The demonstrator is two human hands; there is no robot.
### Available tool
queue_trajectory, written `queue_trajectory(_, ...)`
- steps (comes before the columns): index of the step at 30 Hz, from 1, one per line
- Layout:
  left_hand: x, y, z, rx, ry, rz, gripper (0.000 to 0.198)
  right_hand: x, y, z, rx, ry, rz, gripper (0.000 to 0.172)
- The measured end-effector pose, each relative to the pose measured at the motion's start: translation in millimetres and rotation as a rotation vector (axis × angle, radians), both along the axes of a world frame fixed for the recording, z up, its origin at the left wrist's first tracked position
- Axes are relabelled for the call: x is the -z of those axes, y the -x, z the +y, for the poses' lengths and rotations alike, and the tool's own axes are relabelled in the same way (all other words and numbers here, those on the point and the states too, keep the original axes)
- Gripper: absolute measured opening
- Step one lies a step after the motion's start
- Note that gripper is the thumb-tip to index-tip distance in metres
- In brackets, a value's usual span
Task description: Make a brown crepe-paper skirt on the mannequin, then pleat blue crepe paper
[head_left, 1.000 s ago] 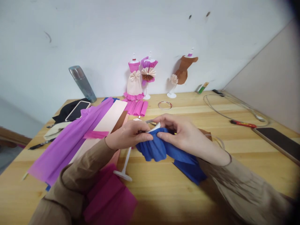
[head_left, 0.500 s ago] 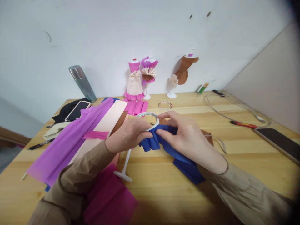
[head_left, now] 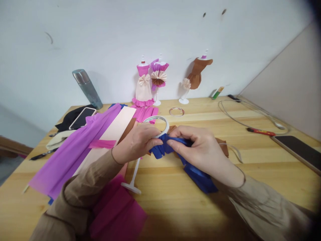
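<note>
A strip of blue crepe-like material runs from between my hands down to the right, its left end gathered into folds. My left hand pinches the folded end, beside a white tape roll that rests at its fingers. My right hand pinches the blue strip just right of the left fingertips. Below my left hand a white stand leans, its upper part hidden. Brown material shows behind my right hand.
Purple, cream and magenta sheets lie at left, near a phone and a tilted bottle. Small dressed mannequins stand along the wall. A bracelet, cable, red pen and another phone lie rightward.
My right fingers have closed tighter on the blue strip, bunching it toward the left hand. The strip's loose tail has shifted slightly, and the tape roll has tilted a little upward.
</note>
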State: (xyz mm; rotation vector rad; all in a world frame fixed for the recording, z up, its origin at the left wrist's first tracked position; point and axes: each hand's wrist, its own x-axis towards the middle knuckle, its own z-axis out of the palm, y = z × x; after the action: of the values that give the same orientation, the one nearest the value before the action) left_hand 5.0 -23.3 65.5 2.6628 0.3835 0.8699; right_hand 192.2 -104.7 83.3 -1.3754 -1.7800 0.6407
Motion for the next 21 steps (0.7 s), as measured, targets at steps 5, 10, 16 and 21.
queue_trajectory(5,-0.9,0.2,-0.2,-0.013,0.013,0.016,0.042,-1.6,0.4,-2.5,0.006,-0.017,-0.045,0.012)
queue_trajectory(10,2.0,-0.8,0.2,0.001,0.02,0.02,0.046,1.8,1.8,-0.7,-0.011,0.0,-0.006,0.014)
queue_trajectory(16,1.7,-0.8,-1.0,0.002,0.015,0.012,0.048,1.3,0.7,0.4,-0.048,-0.034,-0.007,0.013)
queue_trajectory(21,-1.5,-1.0,-2.6,0.014,0.023,-0.009,0.042,-0.2,-1.4,2.4,0.016,-0.003,-0.006,0.015)
